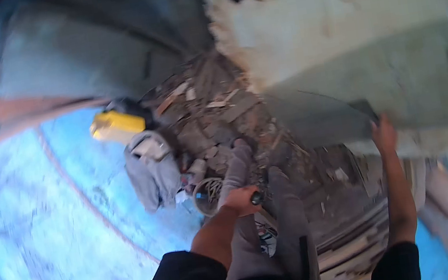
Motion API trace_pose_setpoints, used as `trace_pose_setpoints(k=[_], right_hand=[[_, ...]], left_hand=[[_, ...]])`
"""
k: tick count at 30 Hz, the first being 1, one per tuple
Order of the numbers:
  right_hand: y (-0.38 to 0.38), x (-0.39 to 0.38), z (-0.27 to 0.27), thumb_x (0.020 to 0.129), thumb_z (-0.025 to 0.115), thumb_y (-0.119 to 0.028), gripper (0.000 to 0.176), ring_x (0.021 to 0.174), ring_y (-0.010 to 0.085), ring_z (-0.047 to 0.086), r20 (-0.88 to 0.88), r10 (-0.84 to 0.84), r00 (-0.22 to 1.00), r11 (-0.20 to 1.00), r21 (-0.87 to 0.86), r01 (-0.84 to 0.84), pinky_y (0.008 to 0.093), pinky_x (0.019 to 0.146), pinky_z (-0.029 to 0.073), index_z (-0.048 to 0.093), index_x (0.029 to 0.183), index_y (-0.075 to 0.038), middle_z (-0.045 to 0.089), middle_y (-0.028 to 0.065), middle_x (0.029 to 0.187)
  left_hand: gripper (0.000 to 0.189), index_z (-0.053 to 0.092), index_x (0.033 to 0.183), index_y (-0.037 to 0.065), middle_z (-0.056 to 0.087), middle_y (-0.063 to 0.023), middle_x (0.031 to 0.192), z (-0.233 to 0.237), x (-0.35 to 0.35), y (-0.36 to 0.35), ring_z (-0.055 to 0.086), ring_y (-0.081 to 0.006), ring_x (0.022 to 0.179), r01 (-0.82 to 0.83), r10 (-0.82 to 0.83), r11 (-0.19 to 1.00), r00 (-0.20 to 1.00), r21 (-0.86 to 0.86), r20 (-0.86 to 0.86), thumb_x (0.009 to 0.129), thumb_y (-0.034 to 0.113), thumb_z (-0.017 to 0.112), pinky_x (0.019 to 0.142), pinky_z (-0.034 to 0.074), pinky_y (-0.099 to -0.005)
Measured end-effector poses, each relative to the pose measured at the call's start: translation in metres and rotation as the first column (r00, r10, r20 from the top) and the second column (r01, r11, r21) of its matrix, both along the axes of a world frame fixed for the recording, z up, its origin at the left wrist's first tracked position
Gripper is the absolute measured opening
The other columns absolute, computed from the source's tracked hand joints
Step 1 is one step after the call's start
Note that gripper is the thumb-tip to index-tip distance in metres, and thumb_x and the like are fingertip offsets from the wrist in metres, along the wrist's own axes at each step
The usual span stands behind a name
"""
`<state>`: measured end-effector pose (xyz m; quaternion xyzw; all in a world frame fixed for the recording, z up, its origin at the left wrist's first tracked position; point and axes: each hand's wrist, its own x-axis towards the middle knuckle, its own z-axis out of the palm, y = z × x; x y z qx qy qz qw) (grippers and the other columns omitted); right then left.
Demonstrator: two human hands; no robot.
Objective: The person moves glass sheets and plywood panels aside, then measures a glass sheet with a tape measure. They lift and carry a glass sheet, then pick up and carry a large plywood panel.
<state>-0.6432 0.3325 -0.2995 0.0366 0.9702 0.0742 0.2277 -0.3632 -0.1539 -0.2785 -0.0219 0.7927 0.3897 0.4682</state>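
Observation:
My left hand (242, 201) is closed around a tool's dark handle (256, 198), whose round end points at me; the rest of the tool is hidden. It is in front of my legs, close to a round bucket (206, 199) with pale pieces inside. Further out on the right, my right hand (385, 134) is at the lower part of a large pale green wall panel (405, 72), fingers bent. A dark flat patch (364, 110) shows right at its fingertips; I cannot tell what the hand grips.
Broken debris (209, 119) covers the ground around my feet. At left are a yellow container (117, 126) and a grey cloth (154, 176) beside the blue wall (74, 220). Stacked boards (356, 250) lie at lower right. A dark grey panel (83, 51) stands at upper left.

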Motion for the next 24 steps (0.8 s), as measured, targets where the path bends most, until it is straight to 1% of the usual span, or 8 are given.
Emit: trace_pose_setpoints(k=[2,5,8,11,15,19,23,24], right_hand=[[0.013,0.013,-0.001,0.098,0.065,-0.030,0.042,0.094,0.0468,0.066,-0.226,0.169,0.959,0.980,-0.063,-0.188,0.0542,0.078,0.052,0.055,0.126,-0.001,0.068,0.0270,0.107],[-0.022,0.017,0.018,0.095,0.069,-0.024,0.040,0.105,0.0483,0.062,-0.274,0.243,0.930,0.937,-0.182,-0.299,0.0516,0.088,0.050,0.056,0.123,0.003,0.064,0.0281,0.116],[-0.084,0.018,0.002,0.092,0.072,-0.023,0.046,0.117,0.0451,0.059,-0.271,0.363,0.892,0.845,-0.309,-0.438,0.0497,0.100,0.046,0.057,0.127,0.002,0.062,0.0263,0.126],[-0.221,0.000,-0.016,0.089,0.075,-0.024,0.050,0.124,0.0432,0.058,-0.246,0.473,0.846,0.724,-0.439,-0.533,0.0482,0.105,0.045,0.057,0.129,0.002,0.060,0.0246,0.134],[-0.450,-0.051,-0.054,0.085,0.079,-0.027,0.056,0.124,0.0448,0.055,-0.321,0.626,0.711,0.377,-0.673,-0.636,0.0503,0.106,0.045,0.057,0.128,0.002,0.056,0.0256,0.138],[-0.658,-0.094,-0.095,0.088,0.075,-0.027,0.060,0.132,0.0387,0.051,-0.430,0.731,0.530,0.164,-0.643,-0.748,0.0479,0.107,0.045,0.053,0.136,0.001,0.052,0.0192,0.145],[-0.815,-0.135,-0.127,0.087,0.075,-0.024,0.058,0.137,0.0358,0.047,-0.480,0.821,0.308,0.052,-0.475,-0.879,0.0460,0.109,0.044,0.054,0.135,0.000,0.053,0.0183,0.144],[-0.846,-0.146,-0.141,0.087,0.073,-0.021,0.053,0.136,0.0346,0.047,-0.515,0.829,0.217,0.009,-0.376,-0.927,0.0455,0.108,0.045,0.056,0.132,-0.001,0.054,0.0166,0.141]], left_hand=[[0.048,0.063,0.114,0.014,0.069,-0.0126,0.111,-0.005,0.005,-0.005,0.066,-0.0371,0.107,-0.049,0.049,0.999,0.999,-0.012,-0.009,0.075,0.037,0.076,0.091,0.053,-0.0493],[0.048,0.063,0.116,0.014,0.069,-0.0125,0.113,-0.011,0.012,-0.015,0.067,-0.0368,0.107,-0.087,0.088,0.996,0.996,0.029,-0.025,0.076,0.038,0.076,0.091,0.053,-0.0498],[0.050,0.062,0.118,0.013,0.068,-0.0126,0.115,-0.009,0.012,-0.026,0.067,-0.0364,0.107,-0.152,0.154,0.986,0.988,0.075,-0.028,0.077,0.037,0.076,0.091,0.053,-0.0497],[0.051,0.062,0.119,0.013,0.068,-0.0124,0.116,-0.004,0.008,-0.041,0.067,-0.0360,0.107,-0.229,0.232,0.965,0.973,0.124,-0.006,0.077,0.037,0.076,0.091,0.053,-0.0491],[0.052,0.061,0.120,0.013,0.069,-0.0122,0.113,-0.019,0.028,-0.052,0.067,-0.0357,0.107,-0.382,0.389,0.906,0.921,0.181,-0.006,0.078,0.038,0.077,0.090,0.054,-0.0483],[0.053,0.061,0.119,0.013,0.069,-0.0124,0.112,-0.015,0.032,-0.074,0.067,-0.0359,0.106,-0.465,0.461,0.866,0.885,0.183,0.066,0.077,0.040,0.078,0.089,0.054,-0.0483],[0.053,0.060,0.120,0.013,0.068,-0.0136,0.114,-0.017,0.038,-0.084,0.067,-0.0364,0.107,-0.522,0.512,0.837,0.853,0.163,0.103,0.078,0.041,0.077,0.090,0.053,-0.0478],[0.054,0.060,0.121,0.013,0.068,-0.0140,0.115,-0.017,0.038,-0.087,0.067,-0.0365,0.108,-0.538,0.523,0.828,0.843,0.156,0.125,0.079,0.042,0.077,0.091,0.053,-0.0477]])
